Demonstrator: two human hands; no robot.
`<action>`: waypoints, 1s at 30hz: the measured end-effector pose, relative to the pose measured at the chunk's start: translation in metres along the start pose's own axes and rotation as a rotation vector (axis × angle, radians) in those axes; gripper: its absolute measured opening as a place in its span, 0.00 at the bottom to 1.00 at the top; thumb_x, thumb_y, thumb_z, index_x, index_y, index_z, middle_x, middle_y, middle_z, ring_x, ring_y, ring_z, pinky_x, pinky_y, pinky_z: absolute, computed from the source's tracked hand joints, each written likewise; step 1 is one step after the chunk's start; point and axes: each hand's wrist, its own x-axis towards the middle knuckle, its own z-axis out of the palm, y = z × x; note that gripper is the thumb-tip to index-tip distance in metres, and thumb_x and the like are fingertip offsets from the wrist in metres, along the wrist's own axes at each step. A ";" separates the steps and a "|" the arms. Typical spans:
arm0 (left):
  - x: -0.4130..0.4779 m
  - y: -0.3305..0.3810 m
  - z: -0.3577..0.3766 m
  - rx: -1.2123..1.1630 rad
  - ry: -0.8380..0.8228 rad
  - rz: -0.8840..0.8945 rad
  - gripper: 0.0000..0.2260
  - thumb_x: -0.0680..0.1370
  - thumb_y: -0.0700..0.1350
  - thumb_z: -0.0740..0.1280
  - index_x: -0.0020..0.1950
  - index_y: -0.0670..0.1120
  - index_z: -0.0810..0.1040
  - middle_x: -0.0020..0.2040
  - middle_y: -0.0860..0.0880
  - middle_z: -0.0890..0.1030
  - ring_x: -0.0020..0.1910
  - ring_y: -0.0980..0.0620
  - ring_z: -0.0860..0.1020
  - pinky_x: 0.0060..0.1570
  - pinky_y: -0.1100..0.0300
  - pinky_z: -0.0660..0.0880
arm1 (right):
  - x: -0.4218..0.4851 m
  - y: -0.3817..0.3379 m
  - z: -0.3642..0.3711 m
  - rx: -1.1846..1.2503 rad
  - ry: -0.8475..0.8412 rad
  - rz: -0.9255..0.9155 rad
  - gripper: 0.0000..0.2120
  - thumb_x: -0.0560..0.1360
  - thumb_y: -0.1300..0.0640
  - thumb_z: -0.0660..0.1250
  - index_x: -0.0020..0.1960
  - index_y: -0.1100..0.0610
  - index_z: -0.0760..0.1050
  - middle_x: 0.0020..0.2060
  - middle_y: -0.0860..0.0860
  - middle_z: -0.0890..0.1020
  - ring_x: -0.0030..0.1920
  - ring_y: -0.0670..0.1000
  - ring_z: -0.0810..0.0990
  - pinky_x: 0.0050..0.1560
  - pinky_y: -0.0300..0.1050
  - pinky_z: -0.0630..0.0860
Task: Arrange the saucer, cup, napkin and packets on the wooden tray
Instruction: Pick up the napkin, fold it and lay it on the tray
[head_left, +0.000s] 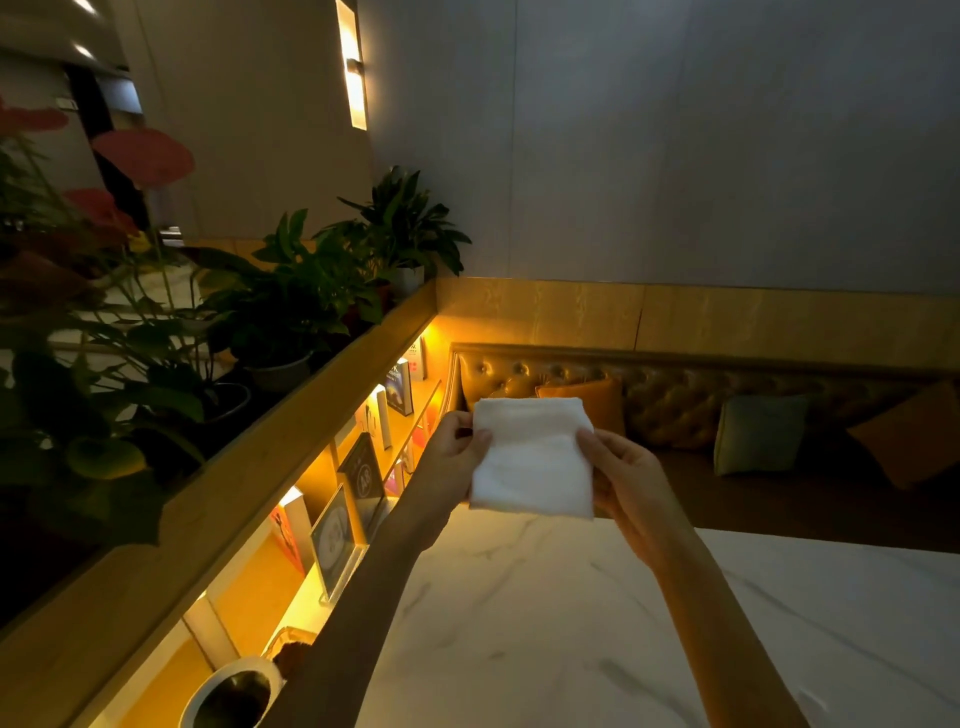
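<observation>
A folded white napkin (531, 460) is held up in the air above the far edge of a white marble table (545, 623). My left hand (453, 451) pinches its left edge with thumb in front. My right hand (626, 480) grips its right edge. The wooden tray, saucer and packets are out of view. A white cup (228, 693) with a dark inside shows at the bottom left, beside the table.
A lit wooden shelf (332, 499) with books and an acrylic sign stand (335, 540) runs along the left. Potted plants (291, 312) line the ledge above it. A tufted bench with orange and grey cushions (753, 431) sits beyond the table.
</observation>
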 end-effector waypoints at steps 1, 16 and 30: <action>0.000 -0.003 0.000 -0.006 0.005 -0.005 0.04 0.81 0.50 0.62 0.55 0.55 0.72 0.58 0.47 0.79 0.51 0.50 0.82 0.35 0.64 0.79 | -0.001 -0.002 -0.001 0.002 -0.036 0.040 0.19 0.72 0.46 0.69 0.59 0.54 0.79 0.50 0.55 0.85 0.50 0.55 0.85 0.41 0.45 0.82; -0.005 -0.025 0.010 -0.162 -0.357 -0.331 0.24 0.67 0.40 0.76 0.61 0.51 0.74 0.59 0.44 0.81 0.55 0.46 0.83 0.52 0.51 0.82 | -0.047 -0.005 -0.060 0.116 -0.087 0.362 0.21 0.73 0.62 0.70 0.65 0.55 0.75 0.61 0.58 0.81 0.61 0.60 0.79 0.51 0.51 0.82; -0.028 0.010 0.050 0.257 -0.392 0.526 0.16 0.79 0.33 0.55 0.51 0.54 0.74 0.59 0.64 0.77 0.61 0.61 0.77 0.43 0.64 0.81 | -0.079 -0.067 -0.067 -0.401 0.037 -0.279 0.27 0.76 0.72 0.61 0.37 0.42 0.82 0.46 0.44 0.84 0.48 0.51 0.83 0.39 0.33 0.80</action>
